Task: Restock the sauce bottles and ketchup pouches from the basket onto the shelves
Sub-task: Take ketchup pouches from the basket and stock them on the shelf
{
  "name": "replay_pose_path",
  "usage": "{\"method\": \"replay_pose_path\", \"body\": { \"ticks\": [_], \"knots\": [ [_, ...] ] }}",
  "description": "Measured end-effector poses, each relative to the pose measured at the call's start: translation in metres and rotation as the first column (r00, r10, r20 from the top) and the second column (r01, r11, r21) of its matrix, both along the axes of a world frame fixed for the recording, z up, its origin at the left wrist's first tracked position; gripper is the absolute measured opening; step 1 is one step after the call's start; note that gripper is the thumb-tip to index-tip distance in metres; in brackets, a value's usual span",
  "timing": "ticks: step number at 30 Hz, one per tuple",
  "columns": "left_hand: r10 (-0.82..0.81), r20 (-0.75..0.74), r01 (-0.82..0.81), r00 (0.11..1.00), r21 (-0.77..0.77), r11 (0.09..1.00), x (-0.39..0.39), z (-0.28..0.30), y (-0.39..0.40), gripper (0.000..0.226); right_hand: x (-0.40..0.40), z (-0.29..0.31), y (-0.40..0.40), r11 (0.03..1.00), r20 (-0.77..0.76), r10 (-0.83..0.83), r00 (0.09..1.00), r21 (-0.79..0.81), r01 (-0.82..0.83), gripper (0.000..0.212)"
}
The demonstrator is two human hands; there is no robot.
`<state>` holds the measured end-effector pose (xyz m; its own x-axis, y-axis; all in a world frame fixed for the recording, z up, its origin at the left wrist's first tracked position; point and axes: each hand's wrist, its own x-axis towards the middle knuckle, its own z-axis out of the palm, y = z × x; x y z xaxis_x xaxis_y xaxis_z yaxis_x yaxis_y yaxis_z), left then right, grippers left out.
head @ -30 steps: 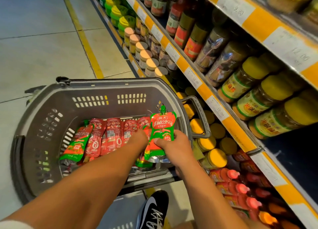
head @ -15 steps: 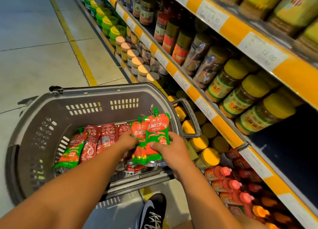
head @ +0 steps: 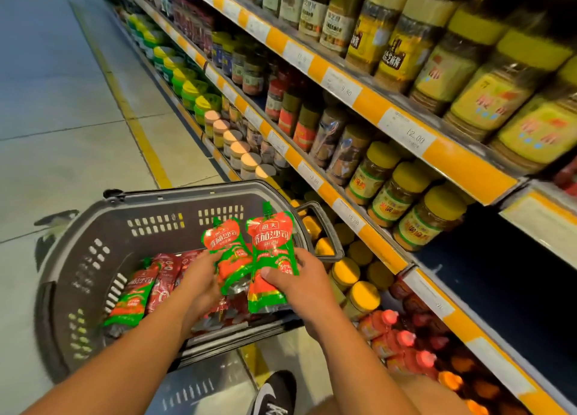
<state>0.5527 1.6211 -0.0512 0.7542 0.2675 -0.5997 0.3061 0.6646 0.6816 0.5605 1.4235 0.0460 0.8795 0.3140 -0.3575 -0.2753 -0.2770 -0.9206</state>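
Left hand [head: 203, 279]: curled round the lower half of one ketchup pouch [head: 229, 252], spout up, raised above the basket [head: 103, 249].
Right hand [head: 293, 277]: thumb and fingers pinching a second pouch [head: 271, 255] at mid-body, just beside the first.
Remaining stock: more pouches [head: 146, 290] lying flat on the basket floor; no sauce bottles made out among them, though possibly hidden under the arms.
Step in hand: lifting a pair clear for shelving.
Doing it well: grip near the firm lower seam, keep spouts upright, carry clear of the basket's handle [head: 324, 227], seat flat bases on the shelf [head: 384, 252].
Materials: glossy, soft, crinkled red-and-green film with small rigid green caps; likely to slump or slip under a loose hold.
Basket: grey hard plastic, slotted walls.
Shelf goods: rigid jars [head: 427, 218] with yellow lids.
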Motion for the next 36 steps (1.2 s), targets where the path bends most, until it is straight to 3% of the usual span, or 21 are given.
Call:
{"method": "replay_pose_path", "body": {
  "ticks": [7, 12, 16, 20, 24, 31, 36],
  "knots": [
    [0.029, 0.054, -0.022, 0.998, -0.128, 0.992, -0.045, 0.037, 0.018, 0.043, -0.025, 0.024, -0.008, 0.998, 0.085, 0.009, 0.996, 0.068, -0.014, 0.034],
    [0.018, 0.216, 0.005, 0.976, -0.108, 0.994, -0.056, 0.078, 0.015, 0.073, -0.042, 0.043, -0.018, 0.985, 0.141, -0.113, 0.984, 0.148, 0.092, 0.039],
    [-0.073, 0.353, 0.088, 0.933, -0.027, 0.996, -0.061, 0.125, -0.011, 0.050, -0.061, 0.061, -0.030, 0.944, 0.171, -0.245, 0.954, 0.267, 0.195, 0.045],
    [-0.194, 0.431, 0.179, 0.881, 0.075, 0.981, -0.066, 0.166, -0.048, 0.049, -0.083, 0.078, -0.055, 0.864, 0.189, -0.395, 0.899, 0.408, 0.293, 0.041],
    [-0.271, 0.466, 0.245, 0.842, 0.117, 0.962, -0.074, 0.195, -0.088, 0.047, -0.104, 0.085, -0.094, 0.754, 0.147, -0.555, 0.819, 0.505, 0.420, 0.060],
    [-0.400, 0.507, 0.364, 0.763, 0.174, 0.915, -0.084, 0.218, -0.180, 0.049, -0.150, 0.089, -0.184, 0.697, 0.190, -0.670, 0.718, 0.496, 0.519, 0.073],
    [-0.508, 0.444, 0.460, 0.739, 0.218, 0.861, -0.085, 0.200, -0.243, 0.059, -0.185, 0.093, -0.256, 0.607, 0.191, -0.778, 0.599, 0.475, 0.637, 0.059]
  ]
}}
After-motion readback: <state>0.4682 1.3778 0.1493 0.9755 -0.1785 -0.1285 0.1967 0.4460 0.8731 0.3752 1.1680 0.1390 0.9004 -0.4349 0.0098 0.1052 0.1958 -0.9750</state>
